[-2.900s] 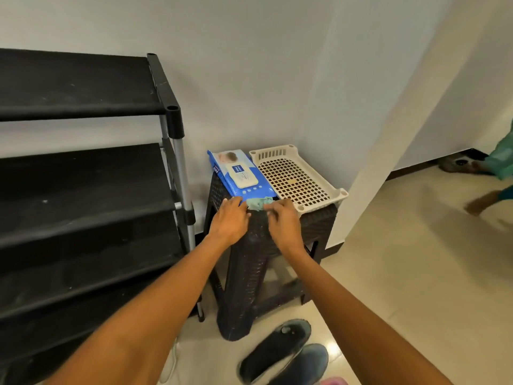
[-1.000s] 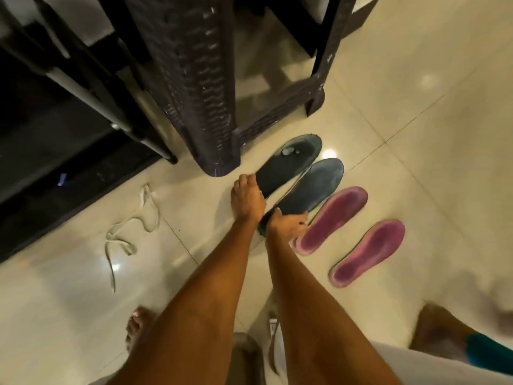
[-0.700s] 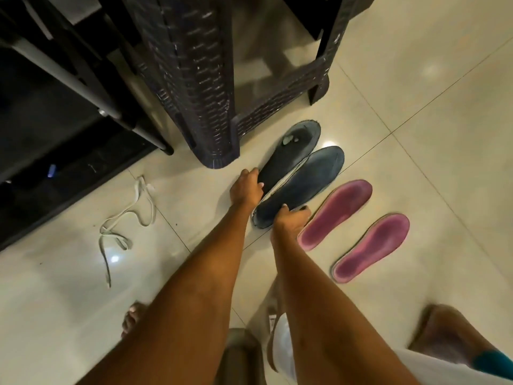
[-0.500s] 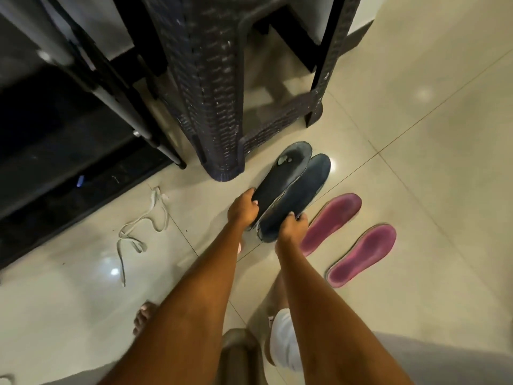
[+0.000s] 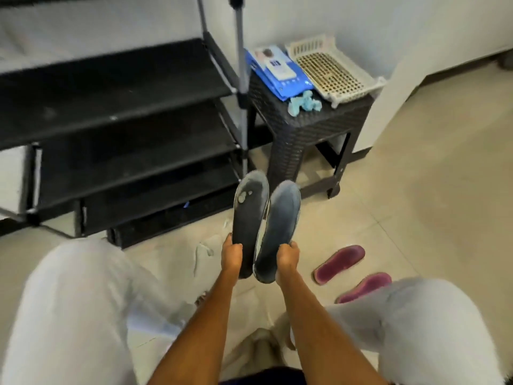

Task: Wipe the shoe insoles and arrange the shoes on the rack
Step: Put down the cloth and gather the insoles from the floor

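**Both hands lift a pair of dark insoles off the floor**

In the middle of the frame the left hand [image 5: 231, 257] grips the heel end of the left dark insole [image 5: 249, 215], fingers curled round its edge. The right hand [image 5: 287, 257] grasps the heel end of the right dark insole [image 5: 281, 226] the same way. The two insoles stand side by side, toes pointing up the frame and edges touching, held clear of the floor [image 5: 416, 190]. The left one bears pale worn patches near the toe.

Two purple insoles [image 5: 338, 263] lie on the floor at lower right; the nearer one is partly hidden behind the person's right knee [image 5: 430, 323]. The left knee [image 5: 69, 309] fills the lower left. Something pale lies on the floor between the forearms, too blurred to make out.

The black shoe rack [image 5: 116, 107] takes the upper left, its top cut off by the frame edge. Just right of it stands a dark woven stool [image 5: 299, 129] carrying a blue wipes pack [image 5: 277, 70], a crumpled light blue wipe [image 5: 304, 102] and a cream plastic tray [image 5: 333, 68]. Bare floor spreads across the right of the frame.
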### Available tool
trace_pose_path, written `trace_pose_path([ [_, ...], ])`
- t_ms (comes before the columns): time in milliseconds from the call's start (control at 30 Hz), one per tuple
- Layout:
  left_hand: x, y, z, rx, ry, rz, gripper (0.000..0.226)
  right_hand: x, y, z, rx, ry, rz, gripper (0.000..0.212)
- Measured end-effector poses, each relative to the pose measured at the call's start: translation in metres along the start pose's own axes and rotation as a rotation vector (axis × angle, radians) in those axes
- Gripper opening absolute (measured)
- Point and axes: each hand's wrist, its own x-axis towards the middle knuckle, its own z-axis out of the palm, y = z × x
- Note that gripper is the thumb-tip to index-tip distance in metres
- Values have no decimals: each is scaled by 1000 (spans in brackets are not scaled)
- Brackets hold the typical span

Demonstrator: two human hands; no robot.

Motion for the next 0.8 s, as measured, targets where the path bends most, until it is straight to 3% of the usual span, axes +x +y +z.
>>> trace_pose_path([
  [200,-61,21,-97,-68,182,95,44,-94,-10,32,16,-164,-75,34],
  [533,-98,100,-215,-265,302,451,36,-197,-86,120,-116,-390,-570,17],
  [667,-88,152,-260,-301,368,551,33,-223,-133,173,-118,-470,-615,22],
  [800,-61,200,-305,-245,392,520,35,-233,-169,226,-178,-544,-613,27],
])
